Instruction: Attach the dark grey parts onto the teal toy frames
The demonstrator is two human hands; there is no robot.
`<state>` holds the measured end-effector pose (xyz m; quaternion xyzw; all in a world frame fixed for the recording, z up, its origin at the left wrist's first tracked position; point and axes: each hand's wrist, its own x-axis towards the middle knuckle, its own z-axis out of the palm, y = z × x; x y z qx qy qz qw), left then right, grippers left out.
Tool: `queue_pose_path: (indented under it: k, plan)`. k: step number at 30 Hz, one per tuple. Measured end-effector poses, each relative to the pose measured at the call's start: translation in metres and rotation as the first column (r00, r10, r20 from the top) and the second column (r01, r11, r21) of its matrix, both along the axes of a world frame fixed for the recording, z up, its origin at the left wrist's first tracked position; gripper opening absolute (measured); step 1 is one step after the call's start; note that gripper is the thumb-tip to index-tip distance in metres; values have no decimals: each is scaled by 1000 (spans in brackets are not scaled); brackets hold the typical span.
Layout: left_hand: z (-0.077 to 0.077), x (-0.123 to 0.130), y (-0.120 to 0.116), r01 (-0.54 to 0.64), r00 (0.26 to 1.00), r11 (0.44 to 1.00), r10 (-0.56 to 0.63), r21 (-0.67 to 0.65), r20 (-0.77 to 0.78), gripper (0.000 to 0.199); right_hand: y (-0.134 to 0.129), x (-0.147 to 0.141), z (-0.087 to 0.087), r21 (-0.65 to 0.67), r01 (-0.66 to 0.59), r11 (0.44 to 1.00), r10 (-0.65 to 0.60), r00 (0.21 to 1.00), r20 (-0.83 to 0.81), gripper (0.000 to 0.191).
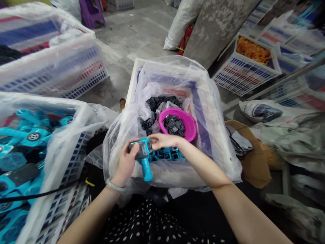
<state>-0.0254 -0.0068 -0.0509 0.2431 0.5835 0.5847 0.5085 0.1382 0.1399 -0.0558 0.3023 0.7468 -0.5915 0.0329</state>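
Note:
A blue toy with a handle (146, 169) and a dark grey body is held over the near edge of the middle crate (223, 149). My left hand (128, 159) wraps round its left side, thumb on the dark part. My right hand (162, 140) has its fingers bent against the toy's right side; whether they pinch a small part is hidden. Just beyond my right hand, a pink basin (191, 130) holds dark grey pieces (174, 125). Blue square pieces (167, 154) lie below my right wrist, inside the plastic-lined crate.
At the left stands a white crate (83, 128) with blue toys (33, 132). Another lined crate (76, 57) is behind it. A crate of orange parts (254, 51) stands at the back right, near a pillar (215, 30). Plastic bags (297, 139) lie at the right.

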Motion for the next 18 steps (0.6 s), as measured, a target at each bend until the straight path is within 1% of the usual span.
queue_pose_path:
  k: [1,2,4,5,7,9,11,13,15,17,18]
  plan:
    - [1,-5,0,-28,987,998,35,-48,155,53,19,-9,-8,87,9,996,-19,992,122,44]
    - [2,-9,1,-37,944,995,65,-94,322,56,37,-20,-17,259,80,963,-145,959,243,37]
    - [6,-14,0,-14,788,988,105,-153,607,61,62,-43,-37,430,122,894,-282,900,332,33]
    - [7,-16,-1,11,701,987,109,-163,705,63,70,-54,-47,483,124,867,-322,879,352,31]
    - [8,-18,-4,74,543,985,89,-153,835,68,75,-71,-61,525,98,846,-334,864,377,30]
    - [6,-21,-10,98,428,989,59,-111,902,73,73,-79,-65,564,78,822,-338,864,373,28]
    - [1,-23,-16,62,365,996,39,-66,930,76,66,-78,-57,607,78,791,-341,880,332,23]
    - [-4,-23,-18,0,347,998,64,-69,936,74,51,-67,-37,647,90,757,-340,900,272,20]
    - [-10,-18,-14,-24,356,990,140,-140,924,65,26,-45,-9,676,106,729,-333,918,215,21]
    - [-17,-6,-8,-21,385,973,218,-228,897,50,-8,-17,23,699,128,704,-297,946,126,23]
    - [-20,2,-4,-10,400,968,233,-250,886,44,-26,-2,38,714,153,683,-225,974,7,24]
